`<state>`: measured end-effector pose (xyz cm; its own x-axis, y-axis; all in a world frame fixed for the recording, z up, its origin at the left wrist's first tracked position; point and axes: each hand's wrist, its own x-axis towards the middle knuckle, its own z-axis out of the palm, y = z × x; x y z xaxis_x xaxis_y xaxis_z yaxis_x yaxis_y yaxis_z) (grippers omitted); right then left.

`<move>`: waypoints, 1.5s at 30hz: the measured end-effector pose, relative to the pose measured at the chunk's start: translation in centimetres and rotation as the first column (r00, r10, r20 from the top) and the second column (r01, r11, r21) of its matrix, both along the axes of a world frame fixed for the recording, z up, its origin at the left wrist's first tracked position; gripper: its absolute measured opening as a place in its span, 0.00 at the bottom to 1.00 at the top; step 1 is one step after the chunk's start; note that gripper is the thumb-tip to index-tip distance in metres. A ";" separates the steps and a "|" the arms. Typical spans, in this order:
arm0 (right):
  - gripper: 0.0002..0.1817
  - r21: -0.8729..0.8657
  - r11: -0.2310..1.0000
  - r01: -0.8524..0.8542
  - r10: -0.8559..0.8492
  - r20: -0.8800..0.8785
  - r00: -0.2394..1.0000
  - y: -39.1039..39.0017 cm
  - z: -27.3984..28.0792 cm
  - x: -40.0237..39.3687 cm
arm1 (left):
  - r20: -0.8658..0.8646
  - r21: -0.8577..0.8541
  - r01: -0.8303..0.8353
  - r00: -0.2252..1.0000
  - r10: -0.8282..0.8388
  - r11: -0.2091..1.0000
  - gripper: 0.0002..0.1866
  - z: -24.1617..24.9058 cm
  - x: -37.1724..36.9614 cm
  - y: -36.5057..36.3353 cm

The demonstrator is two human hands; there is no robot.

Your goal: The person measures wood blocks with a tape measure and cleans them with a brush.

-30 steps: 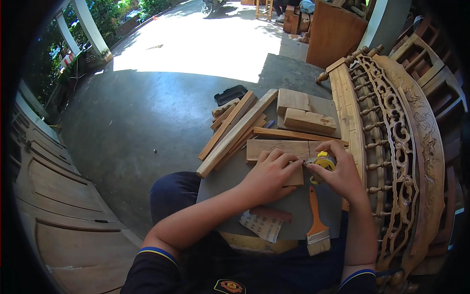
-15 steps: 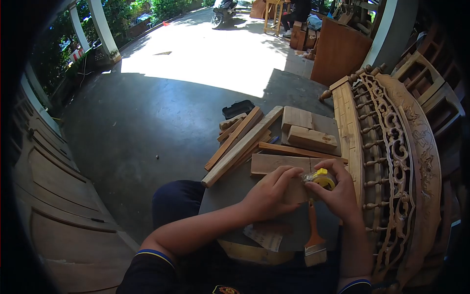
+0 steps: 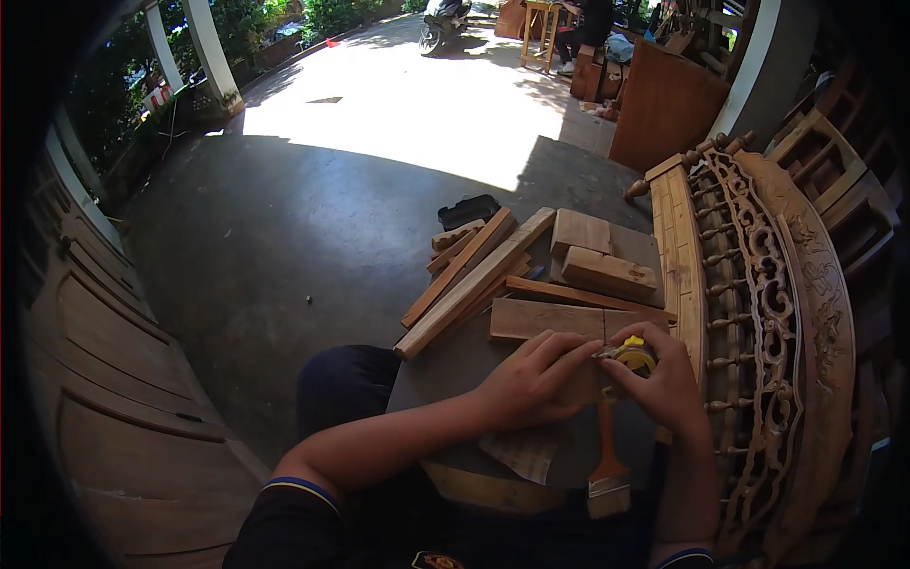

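Note:
My right hand [image 3: 671, 387] grips a yellow and black tape measure [image 3: 637, 357], with its front end toward my left fingertips. My left hand [image 3: 527, 381] is closed round a small wooden block [image 3: 581, 389], mostly hidden behind the fingers. Both hands are close together above the grey work surface [image 3: 431, 391]. Just beyond them lies a flat wooden board [image 3: 542, 321] with a dark line across it. A paintbrush [image 3: 608, 460] with an orange handle lies below my right hand. Under my left forearm is a printed sheet of paper [image 3: 524, 457].
Several wood strips [image 3: 479, 284] and wood blocks [image 3: 607, 269] lie at the far side of the surface. A carved wooden headboard [image 3: 758, 284] stands close on the right. Wooden panels [image 3: 123, 379] are on the left. A person [image 3: 586, 24] sits far back near a motorbike [image 3: 442, 24].
The tape measure and both hands have shifted slightly right and down in view, along with the small block. The whole scene has moved a little too. Both grips stay the same.

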<state>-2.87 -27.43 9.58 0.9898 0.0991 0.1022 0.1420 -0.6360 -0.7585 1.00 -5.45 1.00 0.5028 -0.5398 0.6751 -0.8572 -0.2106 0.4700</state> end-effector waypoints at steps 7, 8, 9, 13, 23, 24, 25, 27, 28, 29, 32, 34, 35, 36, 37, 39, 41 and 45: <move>0.18 -0.004 0.999 -0.040 0.040 -0.079 0.996 -0.3 0.1 -0.2 | 0.019 -0.008 -0.020 1.000 0.020 1.000 0.44 -0.3 0.1 -0.3; 0.18 0.003 0.999 -0.038 0.038 -0.088 0.995 -0.2 0.1 -0.3 | 0.006 -0.009 -0.025 1.000 0.025 1.000 0.44 -0.3 0.0 -0.3; 0.18 0.010 0.999 -0.038 0.038 -0.090 0.995 -0.2 0.1 -0.4 | 0.000 -0.009 -0.031 1.000 0.031 0.999 0.43 -0.2 0.0 -0.3; 0.18 -0.012 0.997 -0.082 0.081 -0.059 0.995 0.1 0.3 -0.4 | -0.090 0.037 -0.044 0.995 0.047 0.998 0.41 0.1 -0.5 -0.1; 0.24 -0.074 0.968 -0.238 0.238 -0.003 0.971 1.4 1.4 -1.3 | -0.302 -0.078 -0.035 0.953 0.010 0.996 0.44 -1.4 0.0 0.0; 0.24 -0.094 0.965 -0.245 0.246 -0.001 0.969 1.3 1.5 -1.4 | -0.302 -0.105 -0.021 0.953 -0.011 0.994 0.45 -1.3 0.2 0.0; 0.24 -0.112 0.961 -0.251 0.253 0.001 0.968 1.3 1.5 -1.4 | -0.302 -0.130 -0.008 0.953 -0.032 0.991 0.45 -1.3 0.4 0.1; 0.24 -0.124 0.968 -0.220 0.216 -0.042 0.975 1.7 2.0 -1.7 | -0.286 -0.135 -0.032 0.958 -0.008 0.990 0.46 -1.1 0.5 0.4; 0.24 -0.127 0.972 -0.198 0.190 -0.070 0.979 1.9 2.0 -1.8 | -0.285 -0.135 -0.037 0.958 -0.003 0.990 0.46 -1.1 0.4 0.4; 0.24 -0.133 0.966 -0.224 0.221 -0.033 0.975 1.9 1.9 -1.8 | -0.272 -0.149 -0.043 0.962 0.000 0.988 0.46 -1.2 0.4 0.5; 0.24 -0.247 0.944 -0.219 0.217 -0.035 0.975 1.8 2.7 -2.4 | -0.263 -0.172 -0.027 0.965 -0.020 0.985 0.46 -1.2 0.2 0.3; 0.25 -0.199 0.957 -0.211 0.206 -0.045 0.977 1.4 2.1 -2.4 | -0.219 -0.176 -0.043 0.976 0.003 0.983 0.45 -1.2 0.2 0.1; 0.26 -0.175 0.961 -0.214 0.210 -0.040 0.977 1.2 1.7 -2.5 | -0.186 -0.175 -0.060 0.982 0.027 0.983 0.45 -1.4 0.3 0.0; 0.26 -0.187 0.961 -0.203 0.203 -0.018 0.979 1.1 1.5 -2.6 | -0.219 -0.207 -0.054 0.976 0.008 0.977 0.44 -1.6 0.5 -0.1; 0.26 -0.198 0.960 -0.199 0.204 0.005 0.979 1.0 1.4 -2.7 | -0.250 -0.236 -0.057 0.968 -0.004 0.970 0.44 -1.9 0.6 -0.2; 0.27 -0.231 0.956 -0.183 0.193 0.023 0.981 1.0 1.5 -3.1 | -0.266 -0.271 -0.095 0.964 0.020 0.958 0.42 -2.3 1.1 -0.2; 0.27 -0.278 0.947 -0.161 0.173 0.017 0.985 0.9 2.2 -3.4 | -0.234 -0.288 -0.160 0.968 0.093 0.944 0.40 -2.2 1.9 -0.1; 0.28 -0.254 0.954 -0.158 0.165 0.010 0.986 0.6 2.3 -3.3 | -0.290 -0.347 -0.062 0.956 -0.044 0.936 0.38 -2.4 1.9 -0.4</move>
